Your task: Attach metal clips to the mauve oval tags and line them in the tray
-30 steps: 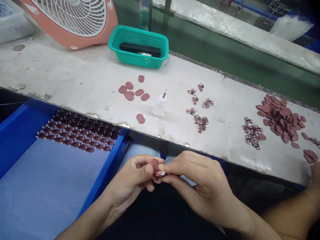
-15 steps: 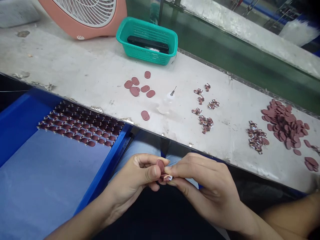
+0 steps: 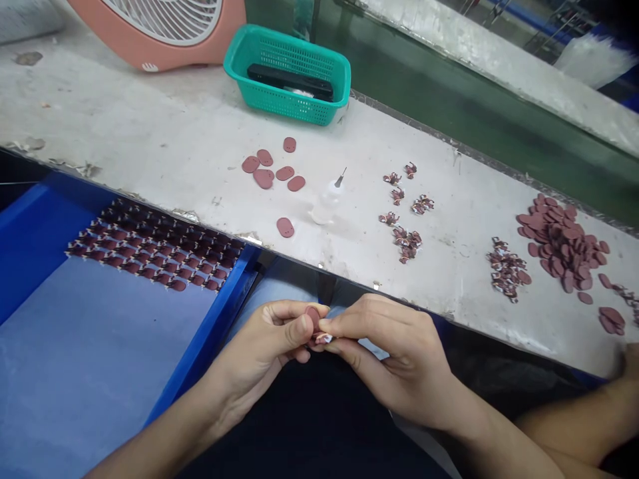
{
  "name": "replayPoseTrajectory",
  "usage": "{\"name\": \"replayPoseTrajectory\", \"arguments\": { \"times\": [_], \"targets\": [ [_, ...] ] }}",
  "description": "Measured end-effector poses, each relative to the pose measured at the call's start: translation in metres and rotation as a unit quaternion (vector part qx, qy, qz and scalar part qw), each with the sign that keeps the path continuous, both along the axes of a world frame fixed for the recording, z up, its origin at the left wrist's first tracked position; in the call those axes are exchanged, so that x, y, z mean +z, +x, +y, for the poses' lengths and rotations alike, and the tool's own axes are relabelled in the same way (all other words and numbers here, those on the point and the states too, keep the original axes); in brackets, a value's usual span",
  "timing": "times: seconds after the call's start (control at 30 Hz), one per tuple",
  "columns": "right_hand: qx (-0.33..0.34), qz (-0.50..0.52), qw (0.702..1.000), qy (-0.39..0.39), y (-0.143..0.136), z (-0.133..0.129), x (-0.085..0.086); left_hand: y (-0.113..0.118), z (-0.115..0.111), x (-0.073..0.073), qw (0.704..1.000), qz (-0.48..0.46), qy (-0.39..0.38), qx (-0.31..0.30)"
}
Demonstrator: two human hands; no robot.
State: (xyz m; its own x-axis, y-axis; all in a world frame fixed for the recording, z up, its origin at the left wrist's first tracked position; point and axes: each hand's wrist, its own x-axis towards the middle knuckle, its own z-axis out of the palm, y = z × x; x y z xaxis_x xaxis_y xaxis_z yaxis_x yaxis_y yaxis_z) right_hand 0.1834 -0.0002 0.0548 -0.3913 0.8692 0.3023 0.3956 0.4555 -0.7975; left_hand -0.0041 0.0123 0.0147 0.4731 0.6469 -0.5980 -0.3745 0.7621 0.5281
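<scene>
The two hands are together: the left hand (image 3: 262,342) pinches an oval disc (image 3: 313,315), long axis roughly to twelve o'clock, and the right hand (image 3: 399,352) grips the small figure piece (image 3: 323,338) below it. At nine o'clock, the blue tray (image 3: 100,346) holds rows of dark-red pieces (image 3: 160,256); near twelve, the green basket (image 3: 284,106) contains a long black object (image 3: 289,80).

It's a long, pale worktop (image 3: 200,140), scuffed and chipped along its near edge, with a pink-framed fan (image 3: 134,46) and a green perforated basket (image 3: 287,106) standing towards the far side. From here I can see a few flat reddish ovals (image 3: 263,177) scattered below the basket, beside a small translucent bottle (image 3: 325,205) tipped with a thin needle, then loose clusters of tiny brown-and-white pieces (image 3: 407,243). Over to the right sits a denser bunch (image 3: 506,269) of those pieces, just beside a big heap of ovals (image 3: 566,243).
</scene>
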Motion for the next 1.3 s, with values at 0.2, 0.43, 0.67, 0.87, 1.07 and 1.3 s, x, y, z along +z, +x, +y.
{"name": "replayPoseTrajectory", "arguments": {
  "times": [0.2,0.43,0.67,0.87,1.07,1.3],
  "targets": [
    [-0.003,0.007,1.0,-0.003,0.0,0.003,-0.006,0.002,0.002,-0.004,1.0,0.003,0.002,0.003],
    [0.013,-0.001,1.0,-0.027,0.001,0.01,-0.007,0.003,0.003,-0.011,1.0,-0.013,-0.008,0.002],
    [0.018,-0.004,0.999,-0.034,0.003,0.008,-0.007,0.001,0.003,-0.012,0.997,-0.06,-0.035,-0.027],
    [-0.062,0.035,0.997,-0.014,0.005,0.005,-0.011,-0.003,0.006,-0.013,0.992,-0.084,-0.092,-0.007],
    [-0.061,0.056,0.995,-0.054,0.0,0.005,-0.012,-0.004,0.008,-0.018,0.988,-0.118,-0.103,0.007],
    [-0.064,0.073,0.993,-0.072,-0.007,0.007,-0.015,-0.005,0.006,-0.022,0.987,-0.138,-0.076,-0.006]
  ]
}}
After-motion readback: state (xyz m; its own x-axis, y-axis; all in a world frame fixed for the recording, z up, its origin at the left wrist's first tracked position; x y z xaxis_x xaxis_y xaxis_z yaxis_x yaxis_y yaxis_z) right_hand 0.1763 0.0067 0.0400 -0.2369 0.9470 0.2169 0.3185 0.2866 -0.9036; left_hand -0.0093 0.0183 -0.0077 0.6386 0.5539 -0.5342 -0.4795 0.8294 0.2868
